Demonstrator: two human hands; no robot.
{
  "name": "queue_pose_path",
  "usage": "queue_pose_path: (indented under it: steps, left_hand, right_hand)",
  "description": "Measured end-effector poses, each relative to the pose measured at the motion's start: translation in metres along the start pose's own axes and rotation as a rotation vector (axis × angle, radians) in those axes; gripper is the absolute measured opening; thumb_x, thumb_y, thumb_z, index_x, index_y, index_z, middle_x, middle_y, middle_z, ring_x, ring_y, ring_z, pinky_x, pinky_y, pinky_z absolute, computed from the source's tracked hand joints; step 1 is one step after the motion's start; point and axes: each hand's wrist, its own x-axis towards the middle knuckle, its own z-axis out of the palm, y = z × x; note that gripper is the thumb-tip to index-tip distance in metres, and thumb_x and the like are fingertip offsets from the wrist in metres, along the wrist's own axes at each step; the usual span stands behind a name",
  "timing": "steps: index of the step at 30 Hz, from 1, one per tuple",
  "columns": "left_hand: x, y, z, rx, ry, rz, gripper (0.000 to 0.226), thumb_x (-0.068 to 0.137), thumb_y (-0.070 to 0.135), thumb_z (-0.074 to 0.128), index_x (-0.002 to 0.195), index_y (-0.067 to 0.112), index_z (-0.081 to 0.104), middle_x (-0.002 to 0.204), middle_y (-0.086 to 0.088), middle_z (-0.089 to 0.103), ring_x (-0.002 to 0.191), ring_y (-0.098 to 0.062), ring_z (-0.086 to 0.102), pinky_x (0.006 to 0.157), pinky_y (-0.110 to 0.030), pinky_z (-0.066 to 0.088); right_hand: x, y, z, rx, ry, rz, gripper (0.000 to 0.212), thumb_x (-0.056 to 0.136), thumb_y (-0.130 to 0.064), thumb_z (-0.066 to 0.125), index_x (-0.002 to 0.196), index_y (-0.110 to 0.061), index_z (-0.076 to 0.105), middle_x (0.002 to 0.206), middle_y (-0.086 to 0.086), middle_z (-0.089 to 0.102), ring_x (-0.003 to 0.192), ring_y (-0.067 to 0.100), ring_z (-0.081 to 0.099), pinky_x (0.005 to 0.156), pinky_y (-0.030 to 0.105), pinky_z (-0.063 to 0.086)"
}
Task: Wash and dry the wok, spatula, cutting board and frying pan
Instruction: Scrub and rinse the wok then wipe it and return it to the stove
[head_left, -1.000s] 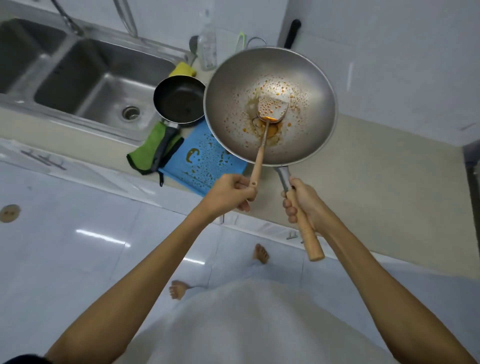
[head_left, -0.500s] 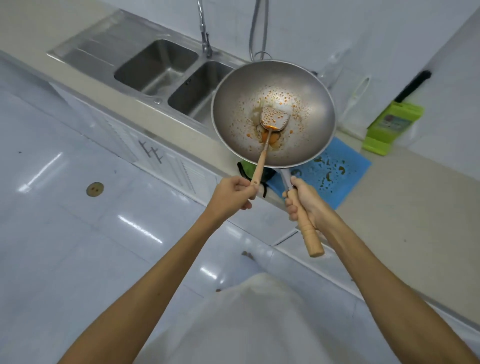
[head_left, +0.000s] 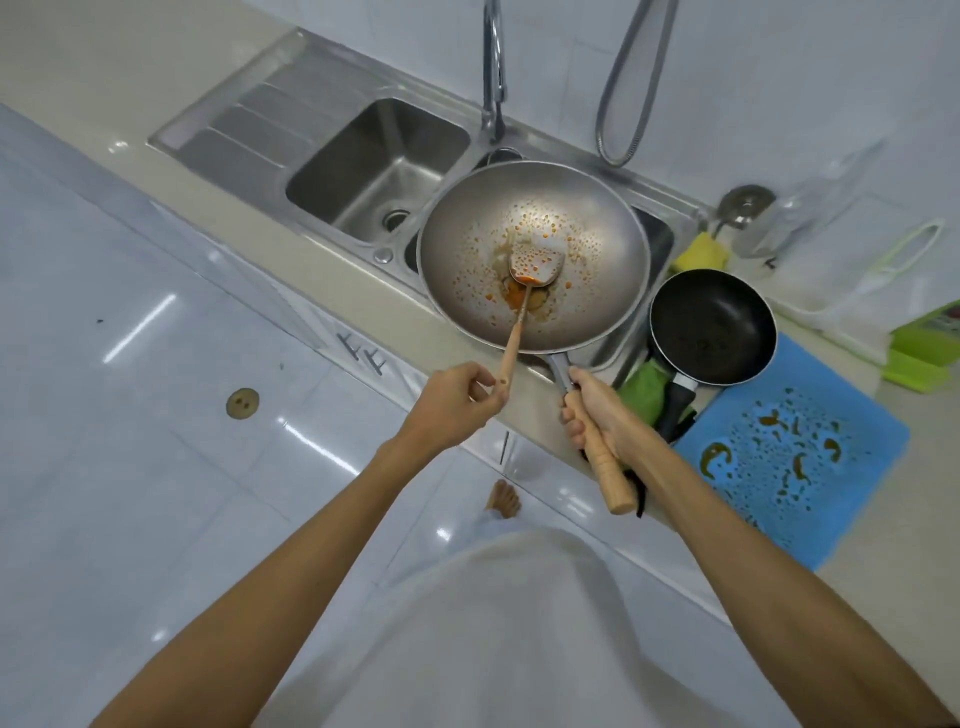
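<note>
Well, round steel wok (head_left: 597, 296) w/ oily wood-handled spatula (head_left: 536, 260)

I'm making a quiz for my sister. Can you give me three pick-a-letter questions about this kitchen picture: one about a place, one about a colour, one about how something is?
1. Where is the frying pan from the wok? A right of it B left of it C inside it
2. What colour is the cutting board? A red B white C blue
3. How is the wok? A spotless B sauce-spotted C full of suds
Answers: 1 A, the pan lies beyond the wok's right rim. 2 C, it is blue with sauce marks. 3 B, orange drops surround the spatula.
</note>
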Motion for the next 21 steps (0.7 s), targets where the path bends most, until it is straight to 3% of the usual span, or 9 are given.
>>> queue_pose_path:
  steps: [6,10,14,18,21]
  left_hand:
    - [0.079,-0.018,-0.023,-0.086,-0.081,-0.068,0.036,0.095,0.041,0.064,0.116,0.012,0.064,0.072,0.005,0.072,0.058,-0.002,0.068,0.053,-0.012,0.048]
    - [0.126,-0.032,-0.033,-0.094,-0.173,-0.076,0.03,0.094,0.034,0.066,0.114,0.011,0.067,0.077,0.0,0.074,0.06,-0.006,0.07,0.065,-0.024,0.058]
    - [0.166,-0.047,-0.055,-0.048,-0.329,-0.014,0.025,0.093,0.034,0.066,0.111,0.017,0.069,0.083,-0.001,0.075,0.063,-0.008,0.071,0.072,-0.026,0.059]
    - [0.2,-0.065,-0.089,-0.017,-0.456,0.027,0.014,0.093,0.029,0.067,0.101,0.018,0.07,0.074,0.004,0.07,0.055,-0.003,0.067,0.054,-0.012,0.049]
    - [0.228,-0.082,-0.121,0.026,-0.52,0.034,0.01,0.091,0.027,0.07,0.095,0.018,0.071,0.076,0.002,0.07,0.054,-0.003,0.066,0.052,-0.014,0.05]
  right_hand:
    - [0.041,-0.048,0.033,0.034,0.038,0.03,0.049,0.095,-0.061,0.04,0.076,-0.018,0.054,0.053,-0.002,0.053,0.036,0.011,0.042,0.036,0.02,0.036]
    - [0.06,-0.063,0.052,0.091,0.076,0.056,0.051,0.096,-0.06,0.038,0.071,-0.018,0.053,0.053,-0.002,0.051,0.036,0.011,0.04,0.035,0.02,0.033]
    - [0.076,-0.074,0.07,0.155,0.124,0.061,0.053,0.096,-0.059,0.037,0.069,-0.017,0.054,0.053,-0.002,0.051,0.037,0.011,0.04,0.037,0.02,0.033]
    - [0.085,-0.08,0.1,0.228,0.195,0.059,0.053,0.096,-0.059,0.037,0.067,-0.017,0.054,0.054,-0.001,0.052,0.039,0.012,0.042,0.041,0.022,0.035]
    - [0.092,-0.086,0.128,0.286,0.228,0.058,0.053,0.096,-0.058,0.038,0.07,-0.016,0.056,0.056,0.0,0.053,0.041,0.012,0.042,0.041,0.024,0.037]
